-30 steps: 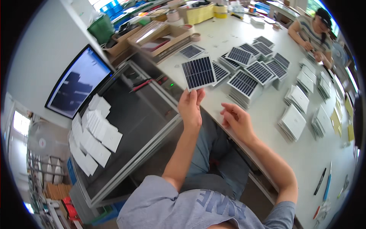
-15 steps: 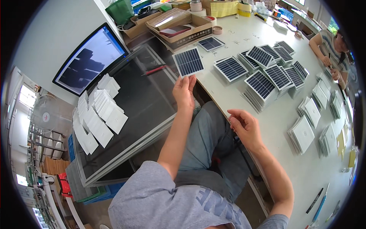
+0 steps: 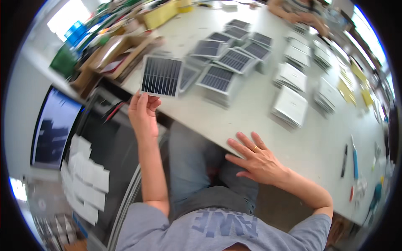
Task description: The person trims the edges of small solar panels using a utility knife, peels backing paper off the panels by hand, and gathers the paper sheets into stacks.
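A small solar panel point(image 3: 161, 76) with a white border and dark striped cells is pinched at its lower left corner by my left hand point(image 3: 145, 112), raised over the table's near edge. My right hand point(image 3: 258, 161) is spread with its fingers apart at the table edge and grips nothing; a ring shows on one finger. Beyond the hands, several stacks of similar solar panels point(image 3: 215, 78) stand on the white table, dark faces up. To their right sit stacks of white squares point(image 3: 290, 105), whose kind I cannot make out.
On the left are a monitor point(image 3: 56, 127), a dark glass-topped surface point(image 3: 109, 138) with white slips point(image 3: 86, 180), and a cardboard box point(image 3: 113, 54). Pens point(image 3: 355, 161) lie at the right. Another person's arms point(image 3: 293, 16) rest at the far side.
The view has swung to the right. My left hand still holds the panel, now facing the camera more squarely. My right hand has gone from loosely curled to spread out.
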Available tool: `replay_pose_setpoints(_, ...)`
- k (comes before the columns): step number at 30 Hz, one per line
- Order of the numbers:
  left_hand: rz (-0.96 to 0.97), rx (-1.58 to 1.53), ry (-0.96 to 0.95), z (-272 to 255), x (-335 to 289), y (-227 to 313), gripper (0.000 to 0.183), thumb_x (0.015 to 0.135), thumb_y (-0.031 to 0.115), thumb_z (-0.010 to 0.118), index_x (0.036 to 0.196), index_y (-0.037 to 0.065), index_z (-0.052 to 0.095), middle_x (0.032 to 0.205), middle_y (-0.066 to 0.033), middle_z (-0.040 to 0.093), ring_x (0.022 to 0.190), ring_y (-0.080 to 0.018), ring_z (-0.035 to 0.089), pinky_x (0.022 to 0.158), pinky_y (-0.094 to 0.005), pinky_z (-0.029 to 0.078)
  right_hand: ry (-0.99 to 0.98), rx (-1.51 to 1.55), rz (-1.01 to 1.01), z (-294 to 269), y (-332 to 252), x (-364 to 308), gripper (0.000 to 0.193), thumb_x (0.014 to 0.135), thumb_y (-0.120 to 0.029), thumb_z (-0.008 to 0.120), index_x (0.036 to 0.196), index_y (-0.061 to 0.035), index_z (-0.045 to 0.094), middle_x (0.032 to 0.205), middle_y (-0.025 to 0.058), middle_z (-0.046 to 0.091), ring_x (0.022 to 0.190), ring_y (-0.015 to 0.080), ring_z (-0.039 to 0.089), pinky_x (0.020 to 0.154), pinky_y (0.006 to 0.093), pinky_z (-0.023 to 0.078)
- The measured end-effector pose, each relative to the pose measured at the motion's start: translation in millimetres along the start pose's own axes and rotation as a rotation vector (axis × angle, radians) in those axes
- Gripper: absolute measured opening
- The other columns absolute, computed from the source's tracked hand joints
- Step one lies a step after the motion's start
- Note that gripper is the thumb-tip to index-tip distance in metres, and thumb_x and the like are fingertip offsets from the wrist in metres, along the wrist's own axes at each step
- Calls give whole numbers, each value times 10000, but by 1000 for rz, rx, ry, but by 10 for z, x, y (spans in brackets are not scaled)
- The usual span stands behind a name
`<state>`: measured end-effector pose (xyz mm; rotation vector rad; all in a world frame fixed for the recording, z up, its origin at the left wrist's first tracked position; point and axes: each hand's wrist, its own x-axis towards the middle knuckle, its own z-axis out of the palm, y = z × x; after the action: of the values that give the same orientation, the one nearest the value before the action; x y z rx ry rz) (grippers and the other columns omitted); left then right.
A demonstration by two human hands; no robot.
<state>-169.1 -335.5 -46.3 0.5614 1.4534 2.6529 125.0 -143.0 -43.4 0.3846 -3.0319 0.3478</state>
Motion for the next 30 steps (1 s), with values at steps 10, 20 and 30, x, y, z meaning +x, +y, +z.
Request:
replay_pose_setpoints(10,-869,181,-1195,2356,-421,-578,291,1009,298,535,1052,26,632,861,-7,654,718,-58,602,630,-213,497,886,818,652,-523,476,-623,354,841,-25,692,1185,-40,609,1252,75,589,1025,167,599,848,318,511)
replay_pose_setpoints(20,-1333,-26,-1378,2509,-705,-822,390,1019,326,444,1238,24,558,892,-96,665,575,-74,577,364,-148,393,779,935,668,-768,963,-643,231,958,-208,642,963,21,674,701,-15,597,603,41,500,536,219,436)
replay_pose_setpoints(30,-1053,360,-1251,2424,-477,-641,392,1050,320,405,1205,-6,558,847,-136,677,548,-100,574,403,-201,455,1046,1017,782,-719,1163,-711,278,987,-306,604,964,-32,637,702,-38,574,565,14,470,484,186,379)
